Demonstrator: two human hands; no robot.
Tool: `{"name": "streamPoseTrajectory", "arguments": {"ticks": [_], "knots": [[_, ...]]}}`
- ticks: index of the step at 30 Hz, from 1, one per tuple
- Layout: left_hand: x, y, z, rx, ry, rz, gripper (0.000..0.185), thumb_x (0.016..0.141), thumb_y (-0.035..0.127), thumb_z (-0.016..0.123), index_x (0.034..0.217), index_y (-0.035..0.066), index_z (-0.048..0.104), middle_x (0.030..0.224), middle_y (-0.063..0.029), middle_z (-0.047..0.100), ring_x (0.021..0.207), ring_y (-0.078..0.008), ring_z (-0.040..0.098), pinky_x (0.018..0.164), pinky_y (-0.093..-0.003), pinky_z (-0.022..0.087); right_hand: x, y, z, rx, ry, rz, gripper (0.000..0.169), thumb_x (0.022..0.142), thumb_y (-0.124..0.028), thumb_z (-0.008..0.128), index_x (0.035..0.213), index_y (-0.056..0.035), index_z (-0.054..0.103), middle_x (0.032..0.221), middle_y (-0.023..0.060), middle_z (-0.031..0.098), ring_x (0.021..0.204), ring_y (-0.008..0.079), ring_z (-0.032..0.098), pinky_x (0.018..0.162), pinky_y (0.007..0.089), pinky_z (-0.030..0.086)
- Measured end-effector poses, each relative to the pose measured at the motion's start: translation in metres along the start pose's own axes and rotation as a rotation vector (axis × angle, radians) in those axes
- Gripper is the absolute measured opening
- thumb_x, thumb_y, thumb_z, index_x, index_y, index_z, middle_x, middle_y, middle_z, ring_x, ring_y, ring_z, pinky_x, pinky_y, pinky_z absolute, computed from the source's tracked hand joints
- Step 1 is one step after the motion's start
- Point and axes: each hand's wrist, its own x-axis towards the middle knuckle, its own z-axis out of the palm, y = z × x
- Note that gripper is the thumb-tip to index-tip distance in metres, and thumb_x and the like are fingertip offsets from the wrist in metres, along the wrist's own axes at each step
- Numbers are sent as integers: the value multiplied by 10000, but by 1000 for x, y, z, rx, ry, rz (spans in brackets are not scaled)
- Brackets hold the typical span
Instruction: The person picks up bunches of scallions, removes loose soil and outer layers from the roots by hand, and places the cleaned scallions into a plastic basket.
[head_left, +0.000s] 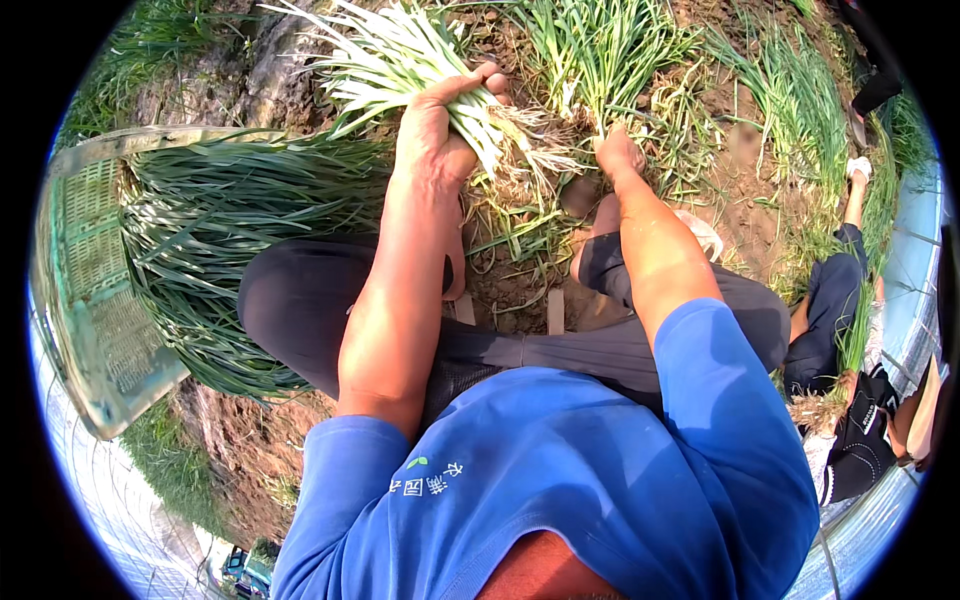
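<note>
My left hand (439, 127) is closed around a bunch of leafy plants, likely garlic chives (382, 71), with pale stems. The leaves fan out to the upper left, and stringy roots (536, 142) hang from the other end towards my right hand. My right hand (621, 154) is a fist low at the foot of a standing clump of the same plants (600, 52), its fingers around the stem bases. Loose stalks and yellowed leaves (517, 232) litter the brown soil between my feet.
Left of my knee, a teal plastic crate (94, 277) lies beneath a heap of long green leaves (247, 202). Another row (802, 105) grows to the right. A co-worker in dark trousers (829, 315) and a white glove (859, 166) is beside plastic sheeting (915, 225).
</note>
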Motion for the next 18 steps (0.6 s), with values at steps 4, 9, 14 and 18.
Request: {"name": "streamPoseTrajectory", "arguments": {"ticks": [4,9,14,18], "knots": [[17,3,-4,23,29,44,182,903,-28,627,1071,-34,560,907,-159,682,746,-250,670,703,-379,581,42,6,-1,-105,-212,-117,315,850,-250,658,1078,-49,741,1190,221,696,1117,379,663,962,456,494],[16,2,-4,-78,43,46,131,923,-6,633,1033,-20,563,831,-135,654,687,-220,642,604,-304,565,15,-56,-144,450,-245,-126,430,916,-326,722,1181,10,670,1008,122,733,853,218,690,835,439,547],[6,-4,13,-76,67,28,67,910,3,629,956,13,581,781,-112,642,668,-204,623,589,-305,556,0,-59,-227,-476,102,-333,462,912,-387,736,1134,14,682,833,57,702,700,121,624,746,389,528],[5,-8,22,-133,36,11,71,900,-7,633,939,15,578,762,-99,631,650,-195,618,580,-299,547,-53,-54,-281,510,52,-378,391,956,-388,666,1142,-44,692,760,20,731,578,77,595,567,252,498]]}}
